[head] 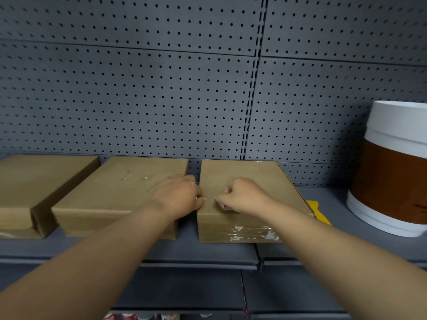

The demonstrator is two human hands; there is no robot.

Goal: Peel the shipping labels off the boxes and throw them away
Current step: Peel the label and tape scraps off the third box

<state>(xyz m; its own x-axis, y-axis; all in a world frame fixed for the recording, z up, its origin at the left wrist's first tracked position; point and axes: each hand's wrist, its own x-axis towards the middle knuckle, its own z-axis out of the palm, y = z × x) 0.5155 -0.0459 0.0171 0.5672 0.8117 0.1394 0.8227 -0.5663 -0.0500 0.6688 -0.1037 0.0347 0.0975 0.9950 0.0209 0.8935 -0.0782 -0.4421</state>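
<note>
Three flat brown cardboard boxes lie in a row on a grey shelf [335, 241], against a grey perforated back panel [138, 88]. The left box [39, 181] is partly cut off by the frame edge; its top surface appears bare. The middle box [120, 188] sits just beside it and shows a few small pale scraps of residue on its top. The left hand [179, 195] rests at the right edge of the middle box, over the narrow gap toward the right box, with fingers curled in and fingertips drawn together; whether anything is pinched between them cannot be determined. The right box [251, 174] stands just beside the middle one. On its front face there is clear tape with torn white remnants [251, 233]. The right hand [245, 196] lies on the top of this box near its front edge, closed into a loose fist, pinching a small white piece of shipping label [223, 205] that is lifted at its left end; the remainder is hidden beneath the hand. A yellow object [317, 210] protrudes from behind the right box on the shelf; its nature cannot be determined. Further right, well apart from the boxes, stands a large white container with a brown band [392, 172], partly out of frame.
</note>
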